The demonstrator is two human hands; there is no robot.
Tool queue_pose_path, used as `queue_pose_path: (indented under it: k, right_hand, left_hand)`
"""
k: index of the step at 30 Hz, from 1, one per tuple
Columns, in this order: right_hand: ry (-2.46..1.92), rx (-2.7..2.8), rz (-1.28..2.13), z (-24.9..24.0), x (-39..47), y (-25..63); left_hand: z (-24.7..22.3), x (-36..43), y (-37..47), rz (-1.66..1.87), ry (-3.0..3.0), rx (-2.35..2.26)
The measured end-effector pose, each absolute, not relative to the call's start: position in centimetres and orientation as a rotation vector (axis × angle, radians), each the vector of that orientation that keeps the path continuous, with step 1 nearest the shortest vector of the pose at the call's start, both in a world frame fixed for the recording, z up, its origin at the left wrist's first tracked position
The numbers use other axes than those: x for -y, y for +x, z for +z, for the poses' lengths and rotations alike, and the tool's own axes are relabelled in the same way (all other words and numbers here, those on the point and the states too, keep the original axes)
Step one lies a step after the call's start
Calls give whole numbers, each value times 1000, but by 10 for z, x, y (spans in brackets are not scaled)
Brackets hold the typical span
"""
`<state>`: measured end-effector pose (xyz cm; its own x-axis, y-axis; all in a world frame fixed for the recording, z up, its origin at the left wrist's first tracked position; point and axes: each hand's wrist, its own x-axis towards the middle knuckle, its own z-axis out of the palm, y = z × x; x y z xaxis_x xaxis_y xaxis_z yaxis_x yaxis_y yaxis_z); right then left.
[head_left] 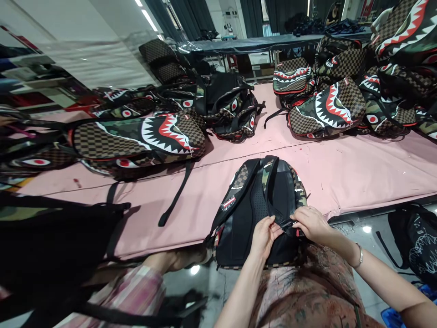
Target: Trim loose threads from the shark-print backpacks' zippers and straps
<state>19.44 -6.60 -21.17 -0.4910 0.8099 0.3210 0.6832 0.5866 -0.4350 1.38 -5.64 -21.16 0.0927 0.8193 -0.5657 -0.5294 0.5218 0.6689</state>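
Observation:
A black backpack with checkered and camouflage edges lies at the table's near edge, its padded back facing up. Both of my hands are at its right shoulder strap. My left hand pinches the lower part of this strap, the thumb and fingers bent around it. On the other side, my right hand grips the strap's narrow end by what looks like a dark adjuster, partly hidden by the fingers. The left shoulder strap lies loose, with a small red-and-white label in clear plastic on it.
Several shark-mouth backpacks are heaped at the back right of the pink-covered table. Another big one lies left of centre. A co-worker's plaid sleeve and a dark bag are close on the left. A black bag stands lower right.

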Motion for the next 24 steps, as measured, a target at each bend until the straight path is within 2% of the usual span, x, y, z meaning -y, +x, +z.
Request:
queue_pose_path:
  k: [19,24]
  right_hand:
    - [-1270,2288,327,-209,72,190]
    - [-1278,1967,564,-218,74,187]
  left_hand:
    - [-207,61,16,1059,316,-1086]
    - [-209,57,11,1087,269,-1082]
